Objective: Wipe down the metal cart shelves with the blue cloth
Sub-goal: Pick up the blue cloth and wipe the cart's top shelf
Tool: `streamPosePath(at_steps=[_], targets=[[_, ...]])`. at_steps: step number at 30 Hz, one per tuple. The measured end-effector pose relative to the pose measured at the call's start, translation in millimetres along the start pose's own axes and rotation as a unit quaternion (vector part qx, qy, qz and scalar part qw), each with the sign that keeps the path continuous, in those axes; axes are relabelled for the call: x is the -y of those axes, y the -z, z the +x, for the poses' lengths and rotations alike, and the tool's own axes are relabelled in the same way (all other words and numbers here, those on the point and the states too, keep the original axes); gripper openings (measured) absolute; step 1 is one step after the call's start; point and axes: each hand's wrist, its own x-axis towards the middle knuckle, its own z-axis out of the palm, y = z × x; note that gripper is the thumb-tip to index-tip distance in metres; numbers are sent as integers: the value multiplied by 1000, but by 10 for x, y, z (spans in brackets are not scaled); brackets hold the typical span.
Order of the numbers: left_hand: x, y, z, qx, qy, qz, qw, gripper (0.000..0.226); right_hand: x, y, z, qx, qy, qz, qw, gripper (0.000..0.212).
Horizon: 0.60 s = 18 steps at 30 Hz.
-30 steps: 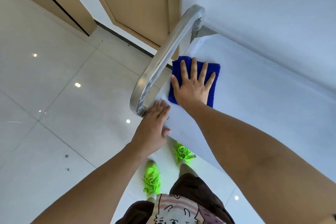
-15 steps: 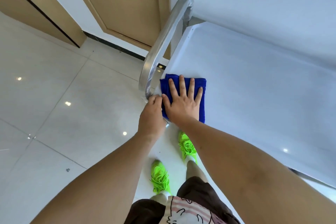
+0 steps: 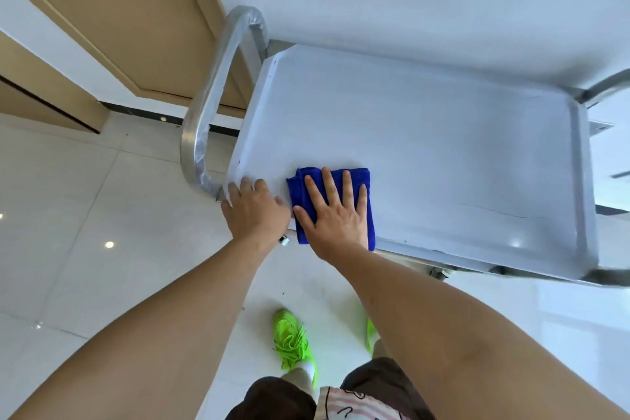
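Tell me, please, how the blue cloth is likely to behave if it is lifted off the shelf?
The blue cloth would probably flop and unfold, since it lies folded in soft layers. It looks light, flattened under the right hand, and it likely slides easily on the smooth shelf.

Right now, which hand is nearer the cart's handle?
Left. The left hand rests on the shelf corner beside the cart handle; the right hand presses the blue cloth farther along.

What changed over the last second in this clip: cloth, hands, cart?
The right hand slid the blue cloth from beside the handle along the shelf to its near edge. The left hand shifted slightly at the near corner. Unchanged: right palm flat on the cloth, nothing grasped or released.
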Motion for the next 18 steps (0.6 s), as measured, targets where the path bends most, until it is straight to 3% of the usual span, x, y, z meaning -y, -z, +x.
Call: streamPosePath(at_steps=[3, 11, 18], targets=[[-417, -69, -79, 19, -84, 8, 996, 53, -377, 101, -94, -2, -21, 9, 1000, 69], [-1713, -283, -289, 54, -189, 14, 980, 55, -1391, 335, -373, -24, -101, 36, 994, 65], [-2602, -564, -448, 69, -269, 57, 959, 58, -2492, 517, -694, -51, -224, 47, 972, 68]])
